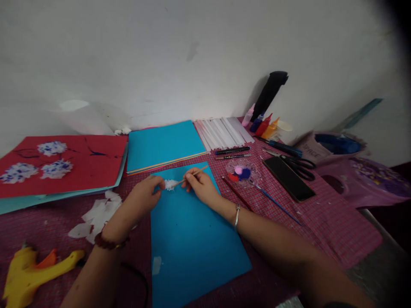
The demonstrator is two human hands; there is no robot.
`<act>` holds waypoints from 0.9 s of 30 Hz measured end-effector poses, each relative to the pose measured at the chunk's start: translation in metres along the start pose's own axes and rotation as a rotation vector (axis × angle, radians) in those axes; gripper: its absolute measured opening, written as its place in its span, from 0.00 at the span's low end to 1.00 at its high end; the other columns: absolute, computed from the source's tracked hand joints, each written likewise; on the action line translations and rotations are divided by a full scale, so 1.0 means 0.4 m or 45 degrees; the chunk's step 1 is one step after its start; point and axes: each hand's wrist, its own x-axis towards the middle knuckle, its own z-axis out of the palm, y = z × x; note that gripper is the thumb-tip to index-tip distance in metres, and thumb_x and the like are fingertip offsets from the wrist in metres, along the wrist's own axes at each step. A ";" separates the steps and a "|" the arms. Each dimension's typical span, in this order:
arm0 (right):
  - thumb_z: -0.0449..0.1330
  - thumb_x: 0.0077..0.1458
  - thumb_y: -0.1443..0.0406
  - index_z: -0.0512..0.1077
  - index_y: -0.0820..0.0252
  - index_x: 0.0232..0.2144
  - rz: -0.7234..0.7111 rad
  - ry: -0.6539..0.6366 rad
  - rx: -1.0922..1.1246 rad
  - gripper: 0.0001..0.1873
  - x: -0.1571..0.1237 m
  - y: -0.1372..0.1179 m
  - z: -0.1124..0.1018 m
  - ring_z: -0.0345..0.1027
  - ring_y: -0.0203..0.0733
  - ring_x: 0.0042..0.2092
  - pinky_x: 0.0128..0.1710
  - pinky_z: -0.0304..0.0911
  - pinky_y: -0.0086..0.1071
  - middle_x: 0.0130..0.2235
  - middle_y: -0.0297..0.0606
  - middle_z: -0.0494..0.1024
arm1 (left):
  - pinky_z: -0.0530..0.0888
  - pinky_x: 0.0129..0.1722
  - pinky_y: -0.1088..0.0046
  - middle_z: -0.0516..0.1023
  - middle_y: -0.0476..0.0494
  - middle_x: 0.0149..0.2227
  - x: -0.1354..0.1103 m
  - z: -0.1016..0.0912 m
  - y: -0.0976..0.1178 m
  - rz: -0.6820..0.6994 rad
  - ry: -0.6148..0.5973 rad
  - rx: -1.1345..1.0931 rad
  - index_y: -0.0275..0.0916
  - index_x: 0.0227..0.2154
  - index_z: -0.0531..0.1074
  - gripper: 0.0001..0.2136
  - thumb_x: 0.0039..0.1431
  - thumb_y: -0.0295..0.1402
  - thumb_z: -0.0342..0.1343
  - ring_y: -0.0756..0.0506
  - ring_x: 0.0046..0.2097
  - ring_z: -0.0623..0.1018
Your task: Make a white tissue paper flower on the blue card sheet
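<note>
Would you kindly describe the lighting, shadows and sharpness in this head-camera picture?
Head view: subdued light; a shadow on the wall beside the leaning black object; blackness at the upper right corner; softness overall, blurring fine detail on the white tuft by the left hand.

Counting from the white paper tuft (pixel 170 185), passable toward six o'clock, over the blue sheet (pixel 192 239). Blocked at nine by the left hand (pixel 146 194), at three by the right hand (pixel 199 184). At twelve, passable above the flat paper stack (pixel 163 143), until stopped by the wall (pixel 154 64). At two, obstructed by paint bottles (pixel 263 125).
</note>
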 end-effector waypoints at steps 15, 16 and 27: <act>0.54 0.56 0.59 0.64 0.59 0.28 0.043 0.039 0.041 0.10 0.002 0.001 -0.007 0.63 0.33 0.22 0.24 0.60 0.27 0.22 0.31 0.71 | 0.69 0.50 0.63 0.76 0.39 0.44 0.010 0.014 -0.015 0.033 -0.027 0.067 0.39 0.38 0.77 0.17 0.51 0.24 0.44 0.42 0.46 0.75; 0.53 0.56 0.59 0.64 0.59 0.28 0.045 0.029 0.025 0.10 0.002 0.001 -0.006 0.63 0.33 0.23 0.24 0.60 0.27 0.23 0.32 0.71 | 0.69 0.50 0.64 0.76 0.39 0.44 0.011 0.014 -0.015 0.034 -0.027 0.065 0.39 0.38 0.76 0.17 0.51 0.24 0.44 0.42 0.46 0.75; 0.53 0.56 0.57 0.64 0.60 0.31 0.022 0.019 0.044 0.11 0.011 0.016 -0.007 0.64 0.32 0.22 0.24 0.60 0.26 0.26 0.34 0.75 | 0.69 0.48 0.66 0.74 0.43 0.42 0.002 0.003 -0.018 0.107 -0.108 -0.112 0.39 0.30 0.73 0.16 0.45 0.20 0.42 0.45 0.45 0.74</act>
